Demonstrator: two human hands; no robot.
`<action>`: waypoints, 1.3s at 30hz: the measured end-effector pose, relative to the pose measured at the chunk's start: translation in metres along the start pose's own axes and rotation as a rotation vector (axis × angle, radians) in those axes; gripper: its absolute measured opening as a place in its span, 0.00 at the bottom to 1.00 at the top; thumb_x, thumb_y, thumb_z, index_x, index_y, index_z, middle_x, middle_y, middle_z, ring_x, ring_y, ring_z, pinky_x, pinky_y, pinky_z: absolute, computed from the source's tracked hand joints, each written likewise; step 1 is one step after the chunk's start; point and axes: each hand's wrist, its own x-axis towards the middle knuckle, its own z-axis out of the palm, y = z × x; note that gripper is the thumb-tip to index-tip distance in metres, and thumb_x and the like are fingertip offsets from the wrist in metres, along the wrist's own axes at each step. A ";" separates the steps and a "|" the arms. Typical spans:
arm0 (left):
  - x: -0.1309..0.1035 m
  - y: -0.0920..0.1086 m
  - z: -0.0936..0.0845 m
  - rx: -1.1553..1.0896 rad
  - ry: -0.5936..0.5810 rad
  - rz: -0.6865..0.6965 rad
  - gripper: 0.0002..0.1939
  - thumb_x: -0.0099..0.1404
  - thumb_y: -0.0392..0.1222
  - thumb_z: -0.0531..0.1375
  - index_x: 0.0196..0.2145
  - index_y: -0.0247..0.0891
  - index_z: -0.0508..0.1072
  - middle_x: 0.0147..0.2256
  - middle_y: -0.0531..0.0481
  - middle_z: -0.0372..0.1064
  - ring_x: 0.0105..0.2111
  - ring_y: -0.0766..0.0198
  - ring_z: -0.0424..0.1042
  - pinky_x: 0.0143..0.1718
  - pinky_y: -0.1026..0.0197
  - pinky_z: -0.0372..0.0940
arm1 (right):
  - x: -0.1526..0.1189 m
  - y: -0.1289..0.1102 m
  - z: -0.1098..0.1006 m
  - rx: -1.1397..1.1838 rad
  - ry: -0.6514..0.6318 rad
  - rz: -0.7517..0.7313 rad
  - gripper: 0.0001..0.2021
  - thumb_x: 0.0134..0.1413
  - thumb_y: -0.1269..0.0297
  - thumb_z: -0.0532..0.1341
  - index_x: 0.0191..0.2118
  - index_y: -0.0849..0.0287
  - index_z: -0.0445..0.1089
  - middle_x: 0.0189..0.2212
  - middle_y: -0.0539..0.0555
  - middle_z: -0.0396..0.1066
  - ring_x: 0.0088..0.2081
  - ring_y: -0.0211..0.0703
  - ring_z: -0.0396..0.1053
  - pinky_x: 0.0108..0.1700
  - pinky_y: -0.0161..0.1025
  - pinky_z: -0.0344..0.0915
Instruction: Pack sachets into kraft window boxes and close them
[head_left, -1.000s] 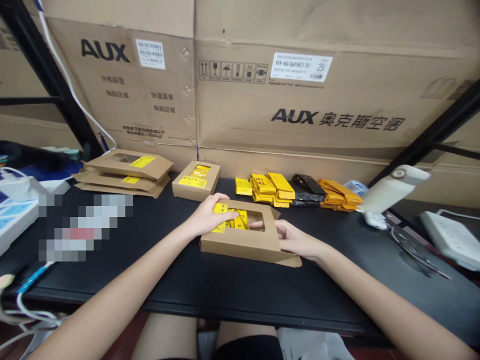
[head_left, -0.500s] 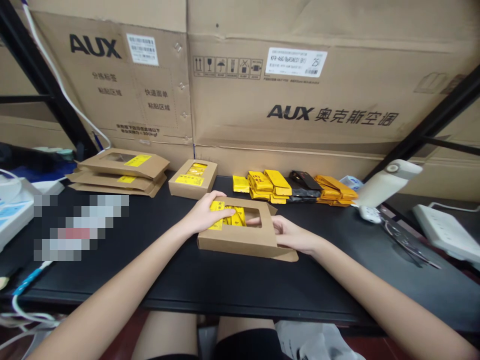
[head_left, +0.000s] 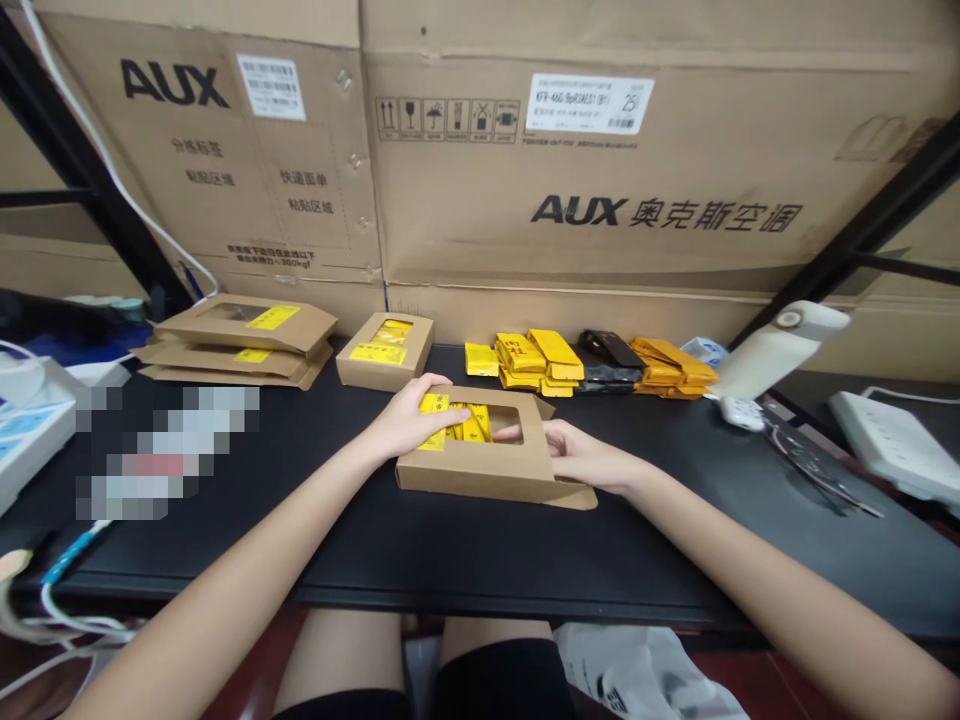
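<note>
While the left hand (head_left: 411, 420) steadies the left end of a windowed kraft box (head_left: 480, 470), the right hand (head_left: 592, 458) reaches into its open right end. The box lies flat on the black tabletop (head_left: 480, 560), directly before the person. The left hand holds it in a narrow grip: the thumb lies across the yellow label (head_left: 433, 438) to the window (head_left: 507, 416), and the other fingers reach towards the far edge. Fingertips of the right hand show through the window, to the right of the yellow packets (head_left: 475, 426) inside; whether they hold anything cannot be told. An end flap (head_left: 576, 496) projects just below the right hand. Behind and to the left sits a second box (head_left: 375, 377), with yellow contents showing; farther left, two more boxes (head_left: 300, 328) are stacked. Along the rear, from left to right and close together, lie yellow pouches (head_left: 556, 352), black pouches (head_left: 607, 375) and orange pouches (head_left: 673, 366). At the right are a pale bottle (head_left: 772, 352), spectacles (head_left: 821, 470) and a white power strip (head_left: 892, 440); large printed cartons (head_left: 600, 262) stand behind
</note>
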 end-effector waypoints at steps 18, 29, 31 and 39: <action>0.002 -0.002 -0.001 -0.033 -0.017 -0.003 0.25 0.52 0.50 0.65 0.45 0.40 0.66 0.45 0.46 0.70 0.45 0.55 0.71 0.47 0.54 0.65 | -0.001 -0.001 -0.005 -0.015 0.103 0.098 0.18 0.46 0.57 0.65 0.41 0.63 0.72 0.35 0.55 0.76 0.31 0.35 0.73 0.31 0.30 0.68; 0.003 -0.005 -0.001 0.033 0.027 0.011 0.26 0.50 0.51 0.65 0.46 0.40 0.68 0.47 0.44 0.68 0.50 0.52 0.67 0.51 0.53 0.61 | 0.006 -0.024 -0.044 -0.271 0.809 -0.246 0.08 0.48 0.60 0.59 0.29 0.60 0.68 0.15 0.46 0.62 0.16 0.31 0.58 0.20 0.31 0.57; 0.004 -0.007 -0.001 0.035 0.024 0.017 0.27 0.50 0.52 0.65 0.46 0.40 0.67 0.48 0.44 0.67 0.51 0.52 0.66 0.52 0.53 0.61 | 0.020 -0.034 -0.038 -0.480 0.833 -0.341 0.08 0.49 0.61 0.59 0.31 0.60 0.69 0.21 0.51 0.68 0.22 0.36 0.65 0.27 0.35 0.63; 0.006 -0.012 -0.001 0.017 0.011 0.055 0.30 0.49 0.56 0.64 0.47 0.40 0.67 0.51 0.42 0.64 0.51 0.51 0.65 0.52 0.53 0.61 | 0.086 -0.057 -0.032 -1.456 0.294 -0.299 0.14 0.54 0.65 0.59 0.46 0.63 0.70 0.45 0.62 0.70 0.48 0.50 0.66 0.52 0.46 0.61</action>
